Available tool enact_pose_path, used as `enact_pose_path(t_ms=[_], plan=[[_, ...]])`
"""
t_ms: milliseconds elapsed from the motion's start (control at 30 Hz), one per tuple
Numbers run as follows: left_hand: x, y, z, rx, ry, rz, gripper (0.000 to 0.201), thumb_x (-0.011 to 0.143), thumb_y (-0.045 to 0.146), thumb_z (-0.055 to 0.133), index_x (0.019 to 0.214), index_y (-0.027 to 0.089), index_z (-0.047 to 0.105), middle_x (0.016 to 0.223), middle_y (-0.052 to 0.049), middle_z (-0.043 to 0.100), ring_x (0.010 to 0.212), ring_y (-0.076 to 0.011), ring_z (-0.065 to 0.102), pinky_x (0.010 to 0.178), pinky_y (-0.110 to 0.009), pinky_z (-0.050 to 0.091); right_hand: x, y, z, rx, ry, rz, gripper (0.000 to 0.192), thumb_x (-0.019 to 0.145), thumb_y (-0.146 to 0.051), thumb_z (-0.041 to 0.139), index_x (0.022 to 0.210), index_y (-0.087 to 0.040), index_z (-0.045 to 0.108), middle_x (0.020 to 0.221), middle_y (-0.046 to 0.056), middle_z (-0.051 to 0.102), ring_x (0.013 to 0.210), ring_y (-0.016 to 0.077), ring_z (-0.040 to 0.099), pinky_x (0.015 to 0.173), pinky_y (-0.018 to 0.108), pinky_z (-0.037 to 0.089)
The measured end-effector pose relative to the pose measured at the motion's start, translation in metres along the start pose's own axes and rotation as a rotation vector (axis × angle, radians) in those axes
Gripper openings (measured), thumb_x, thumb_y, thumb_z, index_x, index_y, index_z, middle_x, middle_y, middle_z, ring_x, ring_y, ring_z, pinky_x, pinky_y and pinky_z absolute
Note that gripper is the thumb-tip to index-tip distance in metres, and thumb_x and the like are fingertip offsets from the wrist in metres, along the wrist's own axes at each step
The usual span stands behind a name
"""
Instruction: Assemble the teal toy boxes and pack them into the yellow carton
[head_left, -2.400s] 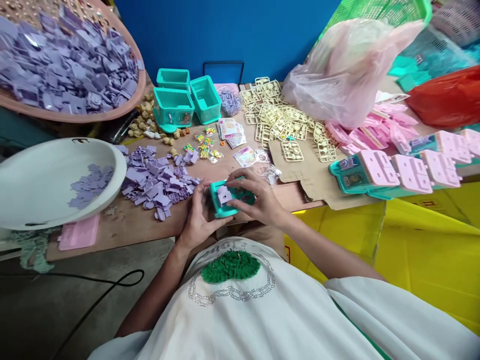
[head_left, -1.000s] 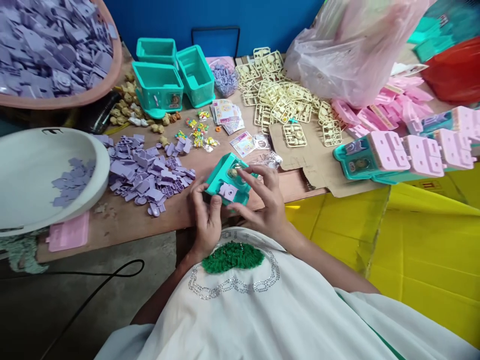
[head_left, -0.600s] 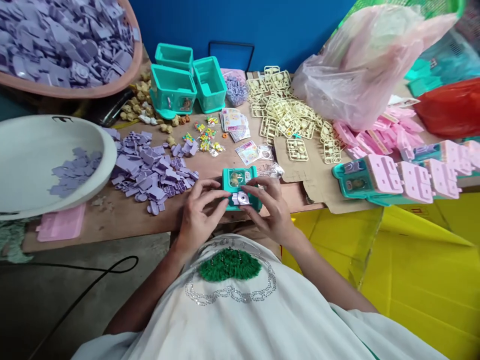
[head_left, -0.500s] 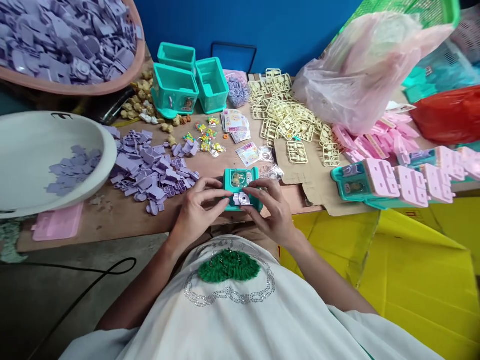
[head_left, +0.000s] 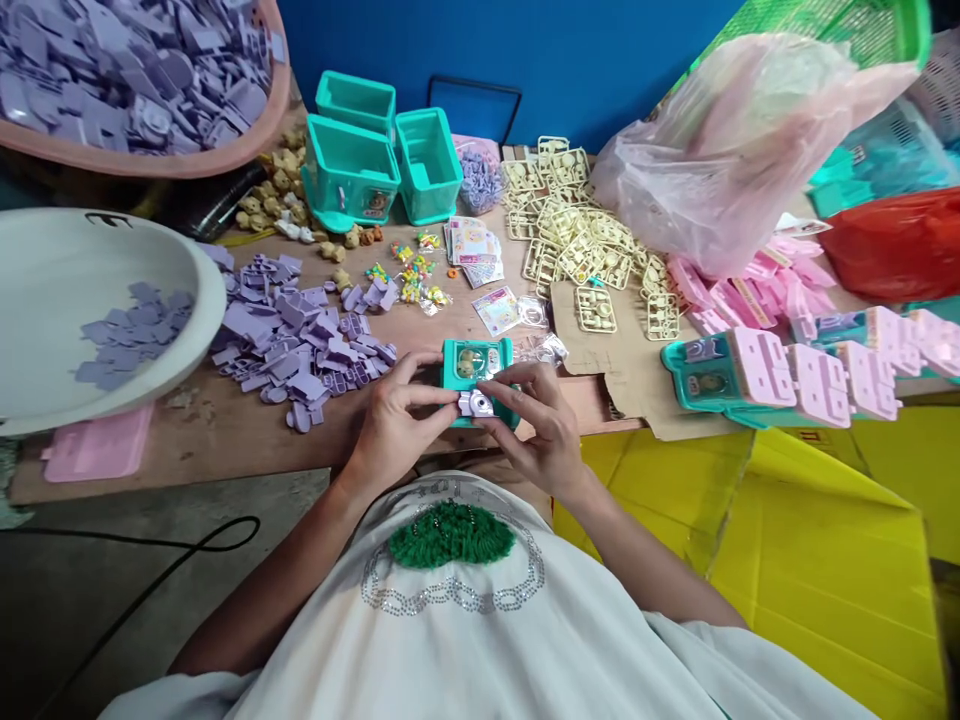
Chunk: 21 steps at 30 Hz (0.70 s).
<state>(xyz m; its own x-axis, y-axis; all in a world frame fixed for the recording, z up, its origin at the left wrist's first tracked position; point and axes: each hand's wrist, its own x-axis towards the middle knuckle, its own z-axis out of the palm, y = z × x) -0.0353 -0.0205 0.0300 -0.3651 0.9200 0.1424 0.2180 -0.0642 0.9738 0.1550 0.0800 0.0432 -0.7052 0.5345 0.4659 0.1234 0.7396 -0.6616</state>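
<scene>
A small lilac plastic part point(head_left: 475, 403) with a round dark spot is pinched between my two hands at the table's front edge. My left hand point(head_left: 396, 412) has its thumb and fingertips on the part's left end. On the other side, my right hand point(head_left: 538, 420) grips its right end between thumb and fingers. Right behind the part is a teal plastic toy case point(head_left: 448, 372), with a clear window showing a small tan figure. My fingers cover part of the case's lower half; whether the part touches it I cannot tell.
Lilac parts point(head_left: 300, 335) lie heaped at left beside a white basin point(head_left: 214, 290). Open teal boxes point(head_left: 427, 165) stand behind, with cream part frames point(head_left: 574, 235) to their right. Teal-and-pink assembled toys point(head_left: 761, 365) line the right side, near a cardboard sheet point(head_left: 637, 385).
The lilac part is tilted a little differently and sits slightly further left between my fingers. The camera view has shifted slightly; both hands keep their grip.
</scene>
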Motion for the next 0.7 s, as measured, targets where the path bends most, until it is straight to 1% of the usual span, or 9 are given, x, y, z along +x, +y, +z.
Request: enact_pose_path(t_ms=[100,233,267,333,400,467,567,700], plan=[[-0.002,-0.005,0.004,-0.108,0.042,-0.042,0.011,0.087,0.023,0.081,0.093,0.028,0.088,0.128,-0.007,0.073,0.123,-0.0261,0.072,0.109,-0.041,0.060,0.004,0.004,-0.005,0.024,-0.004,-0.035,0.045,0.099,-0.022,0.075,0.143,-0.032,0.069,0.112,0.009,0.068,0.103,0.0256,0.066,0.086,0.046,0.059],[-0.005,-0.009,0.008,-0.180,0.105,-0.078,0.007,0.082,0.029,0.087,0.089,0.027,0.088,0.128,-0.008,0.070,0.122,-0.0260,0.071,0.104,-0.039,0.063,0.007,0.008,-0.013,0.062,-0.044,-0.051,0.056,0.099,-0.027,0.077,0.153,-0.032,0.062,0.111,0.009,0.074,0.101,0.0262,0.069,0.086,0.046,0.060],[-0.004,-0.009,0.008,-0.188,0.116,-0.084,0.007,0.081,0.029,0.089,0.087,0.026,0.088,0.129,-0.008,0.070,0.122,-0.0261,0.071,0.105,-0.039,0.063,0.007,0.008,-0.014,0.083,-0.044,-0.054,0.054,0.099,-0.026,0.077,0.151,-0.032,0.063,0.111,0.009,0.075,0.101,0.0259,0.070,0.086,0.046,0.060],[-0.003,-0.009,0.008,-0.196,0.120,-0.092,0.006,0.081,0.030,0.089,0.085,0.025,0.087,0.129,-0.008,0.070,0.122,-0.0263,0.072,0.108,-0.040,0.062,0.007,0.008,-0.013,0.130,-0.021,-0.059,0.045,0.099,-0.023,0.076,0.143,-0.031,0.070,0.110,0.009,0.074,0.101,0.0251,0.071,0.086,0.044,0.060],[-0.001,-0.009,0.007,-0.192,0.106,-0.095,0.005,0.081,0.029,0.089,0.084,0.025,0.087,0.126,-0.008,0.071,0.123,-0.0261,0.071,0.109,-0.040,0.060,0.006,0.008,-0.011,0.164,0.007,-0.056,0.036,0.099,-0.021,0.075,0.134,-0.029,0.076,0.108,0.009,0.074,0.100,0.0243,0.072,0.085,0.043,0.060],[0.002,-0.007,0.006,-0.184,0.087,-0.101,0.004,0.079,0.027,0.089,0.082,0.025,0.086,0.124,-0.007,0.071,0.122,-0.0255,0.072,0.109,-0.039,0.060,0.005,0.008,-0.008,0.176,0.022,-0.044,0.030,0.100,-0.022,0.074,0.129,-0.029,0.078,0.107,0.009,0.074,0.100,0.0240,0.072,0.084,0.043,0.061],[0.004,-0.003,0.005,-0.177,0.070,-0.124,0.004,0.078,0.023,0.089,0.080,0.025,0.086,0.125,-0.007,0.071,0.120,-0.0243,0.073,0.107,-0.037,0.060,0.005,0.006,-0.004,0.176,0.044,-0.049,0.026,0.101,-0.022,0.074,0.126,-0.028,0.080,0.106,0.009,0.073,0.098,0.0233,0.071,0.083,0.042,0.060],[0.003,-0.002,0.004,-0.234,0.044,-0.126,0.006,0.082,0.023,0.087,0.086,0.028,0.088,0.129,-0.007,0.071,0.125,-0.0238,0.071,0.108,-0.035,0.059,0.004,0.006,-0.001,0.177,0.077,-0.051,0.027,0.100,-0.020,0.074,0.125,-0.028,0.080,0.105,0.009,0.072,0.098,0.0227,0.070,0.082,0.041,0.059]])
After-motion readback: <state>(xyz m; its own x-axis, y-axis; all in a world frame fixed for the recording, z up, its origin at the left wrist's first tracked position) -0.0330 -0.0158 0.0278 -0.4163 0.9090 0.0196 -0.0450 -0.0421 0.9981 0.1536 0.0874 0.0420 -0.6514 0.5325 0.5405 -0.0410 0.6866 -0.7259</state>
